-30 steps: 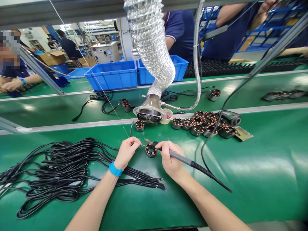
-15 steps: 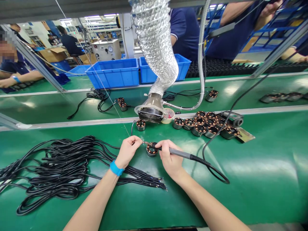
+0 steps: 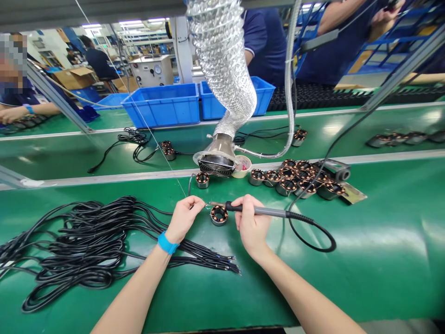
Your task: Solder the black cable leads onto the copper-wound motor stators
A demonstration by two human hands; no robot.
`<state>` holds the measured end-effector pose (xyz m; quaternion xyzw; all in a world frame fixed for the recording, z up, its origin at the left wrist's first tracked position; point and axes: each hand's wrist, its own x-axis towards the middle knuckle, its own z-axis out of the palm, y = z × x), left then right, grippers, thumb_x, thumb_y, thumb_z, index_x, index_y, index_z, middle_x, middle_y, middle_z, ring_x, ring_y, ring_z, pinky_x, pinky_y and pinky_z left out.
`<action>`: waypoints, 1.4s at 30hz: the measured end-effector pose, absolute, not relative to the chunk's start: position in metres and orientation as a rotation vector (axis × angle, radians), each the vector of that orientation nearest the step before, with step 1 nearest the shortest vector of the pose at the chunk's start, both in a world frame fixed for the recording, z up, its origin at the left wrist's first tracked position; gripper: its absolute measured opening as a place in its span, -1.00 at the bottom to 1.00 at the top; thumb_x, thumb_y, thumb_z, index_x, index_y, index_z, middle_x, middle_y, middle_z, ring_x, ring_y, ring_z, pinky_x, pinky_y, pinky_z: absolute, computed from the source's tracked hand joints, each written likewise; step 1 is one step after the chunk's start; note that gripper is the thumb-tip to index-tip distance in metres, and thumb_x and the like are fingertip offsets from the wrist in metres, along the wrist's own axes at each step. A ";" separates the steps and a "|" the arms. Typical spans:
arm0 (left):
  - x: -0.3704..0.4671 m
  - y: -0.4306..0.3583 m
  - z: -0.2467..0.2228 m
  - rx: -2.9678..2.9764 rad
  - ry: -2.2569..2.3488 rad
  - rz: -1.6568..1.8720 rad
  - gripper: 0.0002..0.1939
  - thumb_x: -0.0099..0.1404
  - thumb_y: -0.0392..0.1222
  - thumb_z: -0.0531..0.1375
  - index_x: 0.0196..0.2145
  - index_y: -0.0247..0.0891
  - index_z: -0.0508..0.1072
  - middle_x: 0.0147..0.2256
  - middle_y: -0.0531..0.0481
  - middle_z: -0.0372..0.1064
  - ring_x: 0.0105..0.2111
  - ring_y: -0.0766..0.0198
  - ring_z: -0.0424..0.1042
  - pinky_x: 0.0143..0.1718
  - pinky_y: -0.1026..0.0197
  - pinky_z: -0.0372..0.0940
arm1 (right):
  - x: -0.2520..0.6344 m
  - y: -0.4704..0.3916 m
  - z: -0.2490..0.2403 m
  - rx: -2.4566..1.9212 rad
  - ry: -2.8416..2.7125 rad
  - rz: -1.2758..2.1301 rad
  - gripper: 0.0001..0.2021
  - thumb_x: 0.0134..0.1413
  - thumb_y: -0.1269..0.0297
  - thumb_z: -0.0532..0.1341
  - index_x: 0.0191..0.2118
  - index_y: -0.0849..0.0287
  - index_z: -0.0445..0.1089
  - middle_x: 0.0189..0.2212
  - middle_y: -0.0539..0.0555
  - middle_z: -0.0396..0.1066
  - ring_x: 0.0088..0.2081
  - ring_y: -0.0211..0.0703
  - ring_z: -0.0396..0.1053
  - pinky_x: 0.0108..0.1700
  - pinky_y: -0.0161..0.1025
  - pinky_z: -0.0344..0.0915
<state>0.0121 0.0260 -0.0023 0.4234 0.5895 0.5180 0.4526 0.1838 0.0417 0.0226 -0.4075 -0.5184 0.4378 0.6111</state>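
My right hand (image 3: 253, 225) is closed around the grey and black handle of a soldering iron (image 3: 271, 211). The iron points left, its tip just off the fingertips of my left hand (image 3: 186, 217). My left hand is pinched on a thin solder wire (image 3: 151, 129) that runs down from overhead; fine bright strands show at the fingertips, too small to make out fully. Below the iron's tip a copper-wound motor stator (image 3: 219, 216) stands on the green bench. Another stator (image 3: 202, 180) with a black cable sits behind it.
Black cables (image 3: 93, 236) lie bundled at left, their stripped ends under my left forearm. Several stators (image 3: 287, 186) cluster at right beside a metal block (image 3: 339, 170). A fume extractor (image 3: 217, 157) hangs ahead, near a small tub (image 3: 241, 167). Co-workers stand beyond blue bins (image 3: 163, 105).
My right hand has shifted right, and the soldering iron now lies flatter, its tip raised slightly above the stator. My left hand stays nearly in place.
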 end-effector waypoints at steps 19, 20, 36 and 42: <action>0.012 0.025 -0.002 1.071 1.458 1.276 -0.77 0.15 -0.05 0.28 -0.46 -0.28 0.47 -0.64 0.14 0.20 -0.62 0.41 0.09 -0.54 0.30 0.04 | 0.189 0.039 0.009 -0.908 -1.552 0.739 -0.68 0.37 0.21 0.03 -0.32 0.15 0.46 -0.67 -0.09 0.31 -0.61 -0.30 0.35 -0.47 -0.34 0.31; 0.012 0.024 -0.002 1.073 1.452 1.275 -0.78 0.15 -0.05 0.28 -0.46 -0.28 0.47 -0.64 0.14 0.21 -0.62 0.41 0.09 -0.54 0.30 0.03 | 0.189 0.039 0.009 -0.894 -1.585 0.708 -0.70 0.36 0.23 0.04 -0.31 0.15 0.46 -0.65 -0.08 0.33 -0.59 -0.30 0.37 -0.43 -0.33 0.33; 0.013 0.012 0.011 1.342 1.449 1.233 -0.76 0.26 -0.05 0.24 -0.42 -0.29 0.49 -0.42 0.00 0.41 -0.39 0.26 0.34 -0.31 0.27 0.22 | 0.172 0.056 -0.007 -0.593 -1.994 0.582 -0.62 0.25 0.51 0.07 0.12 0.06 0.31 -0.16 0.08 0.28 -0.18 -0.25 0.40 -0.08 -0.29 0.40; 0.012 0.007 0.013 1.155 1.418 1.149 -0.69 0.22 0.06 0.26 -0.41 -0.28 0.45 -0.61 0.15 0.13 -0.62 0.41 0.04 -0.59 0.31 -0.04 | 0.174 0.054 -0.005 -0.579 -2.017 0.536 -0.64 0.24 0.50 0.06 0.09 0.04 0.31 -0.14 0.09 0.27 -0.16 -0.24 0.38 -0.08 -0.32 0.39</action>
